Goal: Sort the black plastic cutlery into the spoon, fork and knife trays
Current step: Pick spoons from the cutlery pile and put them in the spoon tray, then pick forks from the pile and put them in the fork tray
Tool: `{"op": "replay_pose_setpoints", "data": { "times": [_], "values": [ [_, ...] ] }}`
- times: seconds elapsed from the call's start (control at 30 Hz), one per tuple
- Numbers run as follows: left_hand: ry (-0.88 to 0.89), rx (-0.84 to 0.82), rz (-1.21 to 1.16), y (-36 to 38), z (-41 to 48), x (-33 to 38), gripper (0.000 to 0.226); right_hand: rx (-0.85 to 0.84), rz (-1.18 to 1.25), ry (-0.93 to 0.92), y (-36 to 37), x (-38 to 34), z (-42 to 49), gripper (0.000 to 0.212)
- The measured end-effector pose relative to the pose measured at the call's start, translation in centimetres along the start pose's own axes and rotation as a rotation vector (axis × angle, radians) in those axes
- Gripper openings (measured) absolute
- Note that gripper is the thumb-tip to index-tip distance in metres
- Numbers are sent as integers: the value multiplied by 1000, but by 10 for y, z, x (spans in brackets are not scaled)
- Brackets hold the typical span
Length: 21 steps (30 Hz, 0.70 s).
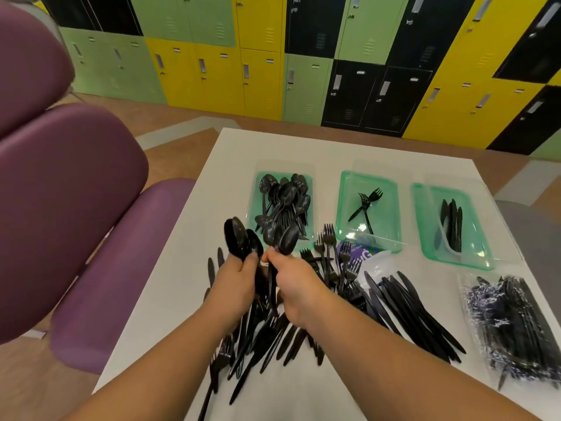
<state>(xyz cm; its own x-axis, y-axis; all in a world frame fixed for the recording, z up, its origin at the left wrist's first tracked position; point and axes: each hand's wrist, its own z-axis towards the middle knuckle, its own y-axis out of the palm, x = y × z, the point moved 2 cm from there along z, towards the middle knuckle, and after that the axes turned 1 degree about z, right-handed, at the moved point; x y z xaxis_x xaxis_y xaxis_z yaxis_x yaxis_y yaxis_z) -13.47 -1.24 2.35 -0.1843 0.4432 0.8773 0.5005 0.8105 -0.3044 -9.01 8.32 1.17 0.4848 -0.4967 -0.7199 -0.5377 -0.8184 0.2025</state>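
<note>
Three green trays stand in a row on the white table (230,153). The left tray (257,189) is piled with black spoons, the middle tray (344,192) holds two forks (365,205), and the right tray (425,226) holds a few knives (452,226). My left hand (235,284) grips a bunch of spoons (238,238) with the bowls up. My right hand (293,284) grips another bunch of spoons (280,235), held just in front of the spoon tray. Under both hands lies a mixed heap of black cutlery (267,338).
Loose forks (331,256) and a row of knives (406,314) lie right of my hands. A clear bag of cutlery (516,323) sits at the table's right edge. Purple chairs (60,192) stand to the left, coloured lockers (273,56) behind.
</note>
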Motion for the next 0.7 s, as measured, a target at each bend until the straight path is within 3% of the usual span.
{"op": "replay_pose_setpoints", "data": {
  "times": [0.17,0.27,0.37,0.53,0.63,0.7],
  "values": [
    [69,-136,-193,18,45,27,42,-3,-209,-83,-7,-53,25,33],
    [32,-195,-343,30,71,54,27,13,-356,-132,-16,-92,36,34],
    [-41,-137,-387,36,102,73,22,12,-428,-203,-30,-116,46,30],
    [-147,-90,-254,44,147,76,27,151,-457,-180,-59,-118,67,36],
    [-182,-70,-136,46,159,72,17,174,-430,-174,-69,-109,78,37],
    [-153,-31,-20,45,161,71,34,189,-414,-213,-74,-106,81,29]
  ]
}}
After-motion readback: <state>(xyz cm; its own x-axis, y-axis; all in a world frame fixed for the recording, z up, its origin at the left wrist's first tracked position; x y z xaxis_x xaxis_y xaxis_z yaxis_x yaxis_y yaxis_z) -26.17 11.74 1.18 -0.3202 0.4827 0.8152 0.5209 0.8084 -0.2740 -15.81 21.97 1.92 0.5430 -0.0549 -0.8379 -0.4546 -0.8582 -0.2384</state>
